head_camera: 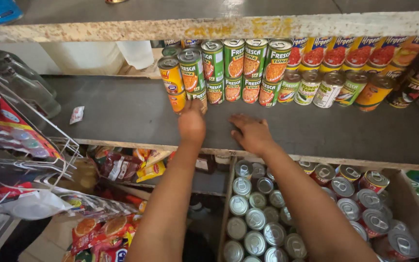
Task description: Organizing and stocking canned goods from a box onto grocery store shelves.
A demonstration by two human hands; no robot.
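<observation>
My left hand [191, 125] reaches to the front of the grey shelf [132, 116] and closes around the bottom green tuna can [201, 95] of a two-high stack. An orange-yellow can [171, 75] stands just left of it, on top of another. My right hand [251, 133] lies flat, palm down, on the shelf beside the left one, fingers spread and holding nothing. Behind both hands runs a row of green cans [233, 60], stacked two high.
More cans with red and yellow labels [335, 53] fill the shelf's right. Below, a cardboard box [413, 204] holds several cans. A wire rack [49, 131] with snack packets stands at left. A small sachet [76, 114] lies on the shelf. An upper shelf edge [209, 28] hangs overhead.
</observation>
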